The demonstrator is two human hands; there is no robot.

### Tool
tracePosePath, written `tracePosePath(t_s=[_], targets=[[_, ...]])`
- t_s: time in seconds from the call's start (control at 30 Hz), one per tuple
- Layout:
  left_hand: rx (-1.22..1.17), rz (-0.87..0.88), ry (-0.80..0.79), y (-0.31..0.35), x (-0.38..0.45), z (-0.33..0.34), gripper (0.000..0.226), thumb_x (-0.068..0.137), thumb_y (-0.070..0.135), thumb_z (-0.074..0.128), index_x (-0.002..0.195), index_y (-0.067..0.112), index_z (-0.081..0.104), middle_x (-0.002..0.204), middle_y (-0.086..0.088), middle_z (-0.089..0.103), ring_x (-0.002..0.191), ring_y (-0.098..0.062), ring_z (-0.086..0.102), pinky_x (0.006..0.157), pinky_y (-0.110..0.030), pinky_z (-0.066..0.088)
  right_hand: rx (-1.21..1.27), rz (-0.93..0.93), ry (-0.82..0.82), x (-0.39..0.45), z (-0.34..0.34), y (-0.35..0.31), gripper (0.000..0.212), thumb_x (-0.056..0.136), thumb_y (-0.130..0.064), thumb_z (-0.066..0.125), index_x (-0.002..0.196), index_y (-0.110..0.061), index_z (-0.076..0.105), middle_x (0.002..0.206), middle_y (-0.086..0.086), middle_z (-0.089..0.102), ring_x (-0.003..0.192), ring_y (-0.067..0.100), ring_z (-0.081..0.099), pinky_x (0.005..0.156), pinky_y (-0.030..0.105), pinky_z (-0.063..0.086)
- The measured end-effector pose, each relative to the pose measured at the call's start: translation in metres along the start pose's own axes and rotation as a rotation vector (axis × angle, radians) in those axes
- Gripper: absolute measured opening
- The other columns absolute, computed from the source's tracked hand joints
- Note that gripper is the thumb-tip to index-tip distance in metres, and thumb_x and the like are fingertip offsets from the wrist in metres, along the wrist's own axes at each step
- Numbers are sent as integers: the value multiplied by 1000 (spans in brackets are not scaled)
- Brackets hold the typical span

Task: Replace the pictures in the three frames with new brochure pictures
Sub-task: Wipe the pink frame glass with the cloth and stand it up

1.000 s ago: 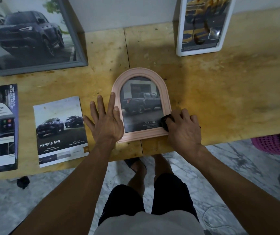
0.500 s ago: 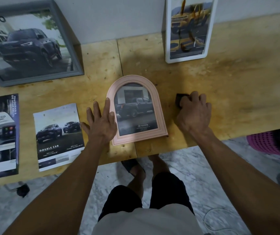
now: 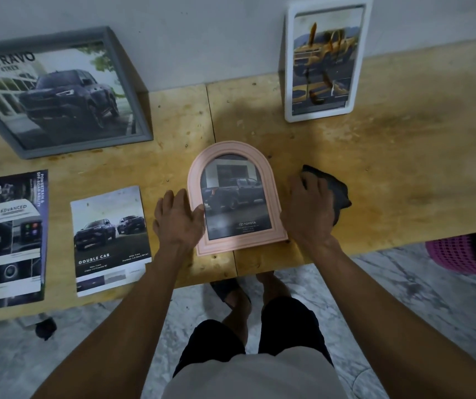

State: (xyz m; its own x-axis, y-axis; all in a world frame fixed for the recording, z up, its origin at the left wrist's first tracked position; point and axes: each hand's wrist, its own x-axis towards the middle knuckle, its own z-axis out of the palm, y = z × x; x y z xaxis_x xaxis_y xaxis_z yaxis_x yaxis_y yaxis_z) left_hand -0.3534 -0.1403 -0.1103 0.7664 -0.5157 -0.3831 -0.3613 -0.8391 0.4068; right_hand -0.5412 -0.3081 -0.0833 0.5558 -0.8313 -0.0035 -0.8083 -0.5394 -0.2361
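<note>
A pink arched frame (image 3: pixel 242 245) with a dark pickup picture lies flat on the wooden table (image 3: pixel 398 168), near its front edge. My left hand (image 3: pixel 177 221) grips the frame's left side, thumb on the rim and curled fingers along the edge. My right hand (image 3: pixel 310 211) lies at the frame's right edge, partly over a black cloth (image 3: pixel 340 191) that spreads out from under it. A grey frame (image 3: pixel 144 133) with a dark truck picture leans on the wall at back left. A white frame (image 3: pixel 288 70) with a yellow truck picture leans at back right.
Two brochure sheets lie left of the pink frame: a "Double Cab" page (image 3: pixel 110 240) and a darker page (image 3: pixel 6 240) at the table's left end. A pink basket (image 3: pixel 455 254) stands on the floor at right. My legs are below the table edge.
My right hand carried the cloth off the frame to the right, then slid back to the frame's edge, leaving the cloth spread. My left hand went from flat beside the frame to gripping its edge.
</note>
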Motion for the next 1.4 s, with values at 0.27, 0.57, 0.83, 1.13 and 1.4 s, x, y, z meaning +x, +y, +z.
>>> tracePosePath(t_s=[0.27, 0.57, 0.83, 1.13, 1.4], targets=[[-139, -80, 39, 9, -5, 10, 43, 91, 51, 51, 93, 10, 65, 106, -19, 63, 109, -38, 48, 83, -34, 34, 573, 336, -285, -3, 21, -31, 17, 79, -11, 47, 88, -24, 40, 88, 7, 46, 78, 27, 47, 57, 29, 29], [-782, -464, -11, 29, -8, -2, 25, 88, 19, 73, 111, 13, 65, 97, -2, 70, 90, -27, 69, 86, -44, 59, 775, 533, -332, -3, 18, -34, 14, 80, -24, 50, 77, -10, 49, 85, 18, 50, 72, 29, 52, 59, 34, 36], [-996, -447, 81, 39, -12, -55, 36, 90, 11, 71, 123, 11, 57, 111, -13, 66, 83, -24, 67, 79, -38, 60, 1092, 615, -292, 8, -28, -54, 27, 92, -15, 57, 119, -16, 57, 104, -2, 63, 86, 11, 61, 67, 26, 52], [-1108, -227, 138, 50, -19, -144, 45, 87, 16, 75, 130, 13, 62, 116, -10, 68, 101, -29, 65, 93, -44, 56, 1201, 334, -206, 34, -100, -98, 40, 92, -7, 64, 130, -17, 58, 109, 1, 65, 96, 17, 64, 68, 23, 54], [-1012, -27, 173, 59, -15, -174, 49, 87, 18, 75, 132, 15, 57, 106, 1, 63, 97, -18, 63, 90, -40, 56, 1152, 185, -156, 55, -125, -101, 39, 87, -9, 71, 124, -12, 58, 111, 7, 67, 99, 23, 67, 76, 35, 60]])
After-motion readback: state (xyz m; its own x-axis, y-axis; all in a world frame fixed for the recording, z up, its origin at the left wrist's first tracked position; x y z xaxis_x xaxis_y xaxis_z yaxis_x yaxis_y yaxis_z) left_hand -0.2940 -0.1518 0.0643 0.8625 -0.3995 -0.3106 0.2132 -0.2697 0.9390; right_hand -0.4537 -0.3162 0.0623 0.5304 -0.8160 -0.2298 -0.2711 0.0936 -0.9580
